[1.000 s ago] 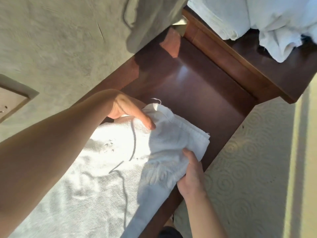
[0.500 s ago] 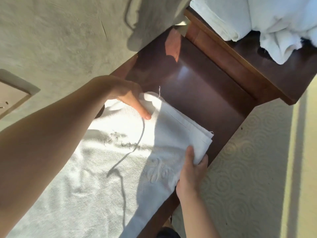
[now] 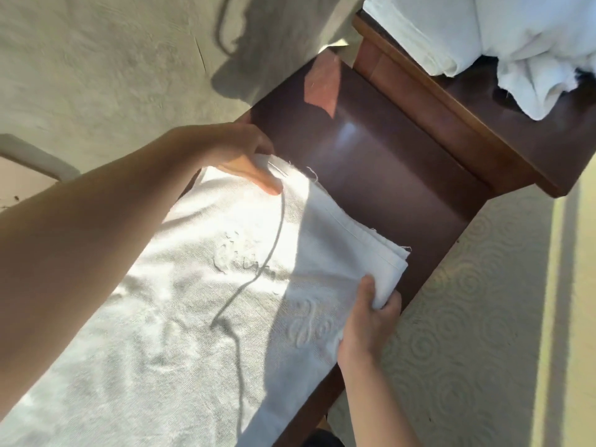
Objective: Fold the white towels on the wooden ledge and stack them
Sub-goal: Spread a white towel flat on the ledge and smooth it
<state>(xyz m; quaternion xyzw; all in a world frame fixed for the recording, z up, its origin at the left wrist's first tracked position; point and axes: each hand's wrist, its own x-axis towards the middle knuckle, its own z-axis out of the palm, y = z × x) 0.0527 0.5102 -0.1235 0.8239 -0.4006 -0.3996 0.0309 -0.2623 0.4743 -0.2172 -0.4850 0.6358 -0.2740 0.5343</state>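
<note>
Hands (image 3: 367, 321) pinch towel (image 3: 193, 301) corners; fingers partly hidden.

Bare wooden ledge (image 3: 380, 175) beyond towel (image 3: 180, 317) edge: open passage. Wall (image 3: 113, 69) bounds left side. Raised step, towel pile (image 3: 503, 37) block far right. Carpet (image 3: 483, 317) side open.

White towel (image 3: 180, 317) cropped at bottom edge

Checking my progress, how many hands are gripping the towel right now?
2: left hand pinches the towel at its far corner; right hand grips its near corner at the ledge edge.
</note>
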